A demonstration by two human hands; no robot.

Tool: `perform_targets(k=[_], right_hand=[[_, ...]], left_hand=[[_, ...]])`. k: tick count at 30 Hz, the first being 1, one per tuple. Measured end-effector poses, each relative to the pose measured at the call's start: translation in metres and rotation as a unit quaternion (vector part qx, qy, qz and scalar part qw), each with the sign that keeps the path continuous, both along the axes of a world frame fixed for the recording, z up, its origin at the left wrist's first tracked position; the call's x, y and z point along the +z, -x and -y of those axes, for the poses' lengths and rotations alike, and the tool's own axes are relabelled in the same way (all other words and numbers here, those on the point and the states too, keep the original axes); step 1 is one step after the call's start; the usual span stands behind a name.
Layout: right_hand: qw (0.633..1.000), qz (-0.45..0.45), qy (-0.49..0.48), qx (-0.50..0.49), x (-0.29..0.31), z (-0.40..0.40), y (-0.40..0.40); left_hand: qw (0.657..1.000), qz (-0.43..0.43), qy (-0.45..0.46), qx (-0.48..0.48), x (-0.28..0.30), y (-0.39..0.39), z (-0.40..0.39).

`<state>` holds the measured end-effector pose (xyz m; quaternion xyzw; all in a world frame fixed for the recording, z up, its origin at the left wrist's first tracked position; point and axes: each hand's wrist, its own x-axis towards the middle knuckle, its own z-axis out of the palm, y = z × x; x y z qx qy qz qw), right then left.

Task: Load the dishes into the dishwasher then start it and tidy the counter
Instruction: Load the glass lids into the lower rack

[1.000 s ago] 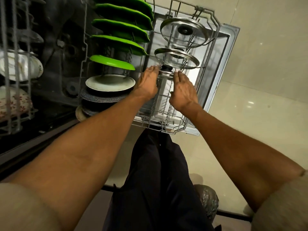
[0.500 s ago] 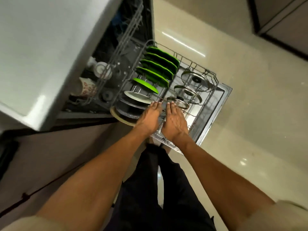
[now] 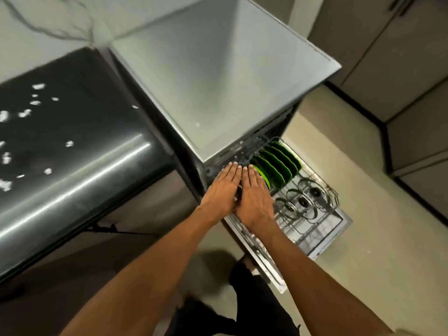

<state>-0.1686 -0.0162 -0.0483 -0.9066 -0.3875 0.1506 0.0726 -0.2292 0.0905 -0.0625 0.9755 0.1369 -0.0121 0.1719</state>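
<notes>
Reaching forward side by side, the left hand point(image 3: 221, 189) and the right hand point(image 3: 254, 194) lie flat with fingers straight and together, palms down, holding nothing. Whether they actually touch what is beneath them cannot be told. They hang over the near left part of the lower dish rack point(image 3: 333, 197), which is pulled out above the open dishwasher door point(image 3: 339, 230); the fingertips point toward the dark mouth of the dishwasher point(image 3: 218, 76).

Just beyond the right hand's fingertips, a row of green plates point(image 3: 278, 166) stands on edge along the rack's far side. To the right of that hand, three glass pot lids point(image 3: 303, 202) with metal rims and dark knobs stand tilted in a line in the wire tines. The rack's near right corner shows bare wire.

A grey steel top covers the dishwasher. To its left sits a glossy black appliance point(image 3: 68, 146), and behind both runs a white veined counter point(image 3: 48, 18). Beige floor tiles point(image 3: 375, 275) spread under the door, with brown cabinets point(image 3: 400, 69) at the far right.
</notes>
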Motion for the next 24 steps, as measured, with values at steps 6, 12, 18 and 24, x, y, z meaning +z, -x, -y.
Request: perform_targets(k=[6,12,18,24], right_hand=[[0.994,0.055,-0.073,0.061,0.06,-0.054,0.068],[0.973,0.096,-0.149,0.148,0.107,-0.12,0.151],[0.943,0.095,-0.187,0.259,0.126,-0.185,0.245],[0.898,0.082,-0.198,0.385,0.129,-0.253,0.337]], left_hand=[[0.995,0.06,-0.065,0.043,0.063,0.085,-0.06],[0.98,0.105,-0.103,0.135,0.11,0.2,-0.121],[0.965,0.067,-0.124,0.219,0.127,0.311,-0.164],[0.928,0.044,-0.143,0.343,0.129,0.418,-0.191]])
